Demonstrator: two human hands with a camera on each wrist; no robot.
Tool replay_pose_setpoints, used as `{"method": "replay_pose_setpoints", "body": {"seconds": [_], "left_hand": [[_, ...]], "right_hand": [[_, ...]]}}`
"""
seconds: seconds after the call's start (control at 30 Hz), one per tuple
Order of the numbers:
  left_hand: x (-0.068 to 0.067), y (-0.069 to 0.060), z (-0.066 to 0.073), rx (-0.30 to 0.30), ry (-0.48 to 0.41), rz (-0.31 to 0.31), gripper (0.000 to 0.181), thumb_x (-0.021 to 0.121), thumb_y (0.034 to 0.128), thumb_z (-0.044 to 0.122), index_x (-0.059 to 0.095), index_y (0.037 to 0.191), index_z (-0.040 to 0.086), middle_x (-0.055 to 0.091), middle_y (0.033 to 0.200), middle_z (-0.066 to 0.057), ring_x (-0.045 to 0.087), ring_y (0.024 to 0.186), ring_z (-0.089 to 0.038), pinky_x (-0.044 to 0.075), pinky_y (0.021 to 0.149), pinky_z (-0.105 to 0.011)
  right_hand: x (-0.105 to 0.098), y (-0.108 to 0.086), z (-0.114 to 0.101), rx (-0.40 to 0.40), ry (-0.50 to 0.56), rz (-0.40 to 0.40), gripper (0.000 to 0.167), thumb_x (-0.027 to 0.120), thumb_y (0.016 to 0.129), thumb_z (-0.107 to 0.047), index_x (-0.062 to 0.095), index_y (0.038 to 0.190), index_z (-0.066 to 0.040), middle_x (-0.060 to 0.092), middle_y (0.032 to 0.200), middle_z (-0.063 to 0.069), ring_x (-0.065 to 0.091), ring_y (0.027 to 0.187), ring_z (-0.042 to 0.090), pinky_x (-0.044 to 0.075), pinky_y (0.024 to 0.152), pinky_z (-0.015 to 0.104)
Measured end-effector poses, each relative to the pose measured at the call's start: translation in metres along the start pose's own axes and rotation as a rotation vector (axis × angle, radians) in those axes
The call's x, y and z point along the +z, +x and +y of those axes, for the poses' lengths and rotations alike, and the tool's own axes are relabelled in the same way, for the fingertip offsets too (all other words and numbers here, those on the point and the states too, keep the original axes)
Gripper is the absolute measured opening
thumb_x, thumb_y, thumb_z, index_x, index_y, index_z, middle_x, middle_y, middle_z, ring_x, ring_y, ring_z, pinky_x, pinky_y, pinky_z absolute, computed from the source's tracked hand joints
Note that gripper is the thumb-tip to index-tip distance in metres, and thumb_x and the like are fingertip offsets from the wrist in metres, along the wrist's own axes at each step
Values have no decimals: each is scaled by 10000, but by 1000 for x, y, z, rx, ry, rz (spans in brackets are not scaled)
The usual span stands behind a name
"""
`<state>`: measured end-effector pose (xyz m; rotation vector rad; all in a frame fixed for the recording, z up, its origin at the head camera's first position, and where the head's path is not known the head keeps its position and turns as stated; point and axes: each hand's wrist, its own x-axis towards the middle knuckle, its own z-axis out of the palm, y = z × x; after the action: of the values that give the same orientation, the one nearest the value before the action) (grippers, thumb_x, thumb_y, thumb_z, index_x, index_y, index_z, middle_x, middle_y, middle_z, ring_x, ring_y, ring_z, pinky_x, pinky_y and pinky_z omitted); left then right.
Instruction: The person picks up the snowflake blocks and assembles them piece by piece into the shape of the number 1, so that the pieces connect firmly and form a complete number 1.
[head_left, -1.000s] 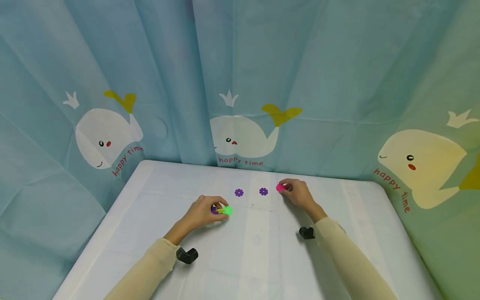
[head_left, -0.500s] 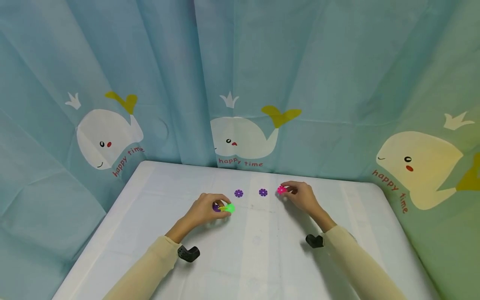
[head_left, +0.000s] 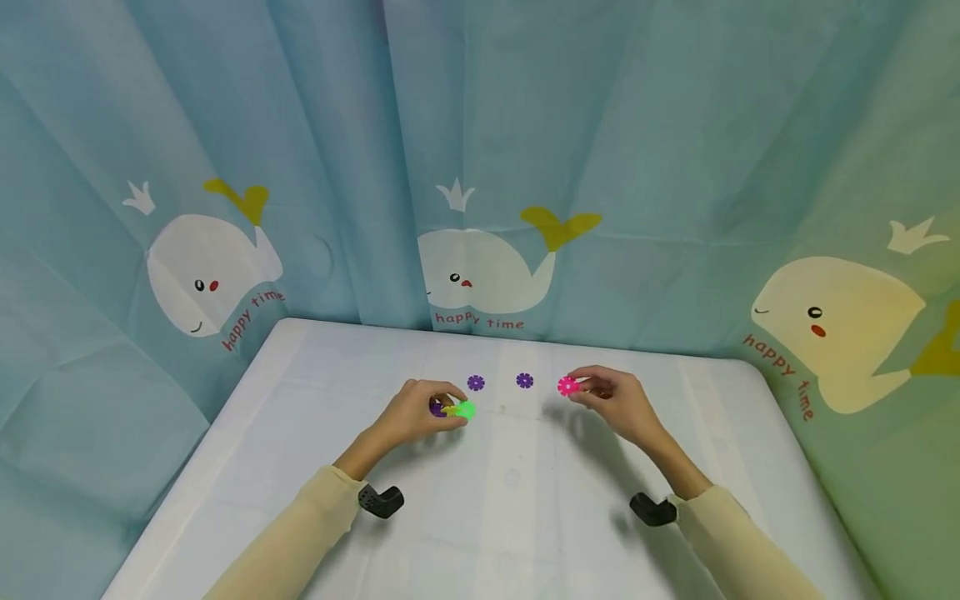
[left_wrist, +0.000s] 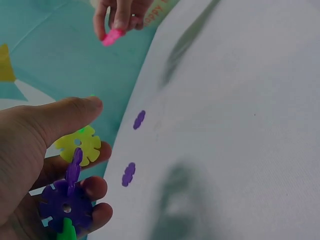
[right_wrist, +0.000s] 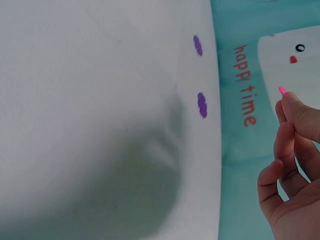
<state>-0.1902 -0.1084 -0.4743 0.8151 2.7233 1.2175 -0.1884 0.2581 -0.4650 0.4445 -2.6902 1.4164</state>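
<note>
My left hand (head_left: pixel 416 412) pinches a joined string of notched plastic discs between thumb and fingers. A bright green disc (head_left: pixel 466 410) shows at its fingertips in the head view. Behind it in the left wrist view come a yellow disc (left_wrist: pixel 80 145), a purple disc (left_wrist: pixel 66 205) and another green piece (left_wrist: pixel 67 230). To the right, my right hand (head_left: pixel 617 400) holds a pink notched disc (head_left: pixel 567 386) by its edge, raised over the table. Two loose purple discs, one on the left (head_left: pixel 476 382) and one on the right (head_left: pixel 525 380), lie flat between the hands.
The white table (head_left: pixel 517 517) ends at its far edge against a blue curtain (head_left: pixel 660 150) printed with whales. A black wrist camera (head_left: pixel 381 502) is strapped near the left cuff, and another black camera (head_left: pixel 653 509) near the right one.
My right hand has lifted the pink disc and drawn it slightly right and toward me. The left hand, with its joined discs, has shifted a little right and away. Both loose purple discs stay put.
</note>
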Motion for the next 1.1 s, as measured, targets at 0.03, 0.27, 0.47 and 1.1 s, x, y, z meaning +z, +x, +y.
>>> {"method": "replay_pose_setpoints", "body": {"seconds": [0.03, 0.27, 0.47, 1.1], "left_hand": [[0, 1, 1, -1, 0, -1, 287, 877, 833, 238, 775, 1094, 175, 741, 890, 54, 625, 756, -64, 530, 698, -264], [0, 3, 5, -2, -10, -2, 291, 881, 829, 226, 778, 1096, 176, 742, 908, 45, 629, 760, -84, 538, 696, -263], [-1, 4, 9, 3, -1, -2, 295, 871, 839, 238, 780, 1112, 171, 741, 945, 34, 628, 804, -85, 534, 726, -254], [-6, 6, 24, 39, -30, -20, 288, 841, 867, 231, 774, 1123, 119, 750, 990, -17, 650, 826, -111, 545, 730, -241]], "right_hand": [[0, -2, -2, -1, 11, 1, 282, 802, 900, -121, 735, 1172, -90, 766, 932, 53, 712, 799, 352, 551, 656, 252], [5, -11, -14, -13, 46, 0, 276, 811, 894, -129, 745, 1160, -96, 762, 922, 56, 686, 759, 278, 537, 644, 245], [14, -12, -22, -42, 72, -4, 279, 803, 900, -119, 745, 1173, -110, 757, 939, 48, 656, 752, 300, 502, 622, 249], [56, -8, -73, -184, 74, -69, 263, 767, 886, 25, 744, 1147, 1, 763, 1011, 132, 670, 728, 234, 562, 661, 348]]}}
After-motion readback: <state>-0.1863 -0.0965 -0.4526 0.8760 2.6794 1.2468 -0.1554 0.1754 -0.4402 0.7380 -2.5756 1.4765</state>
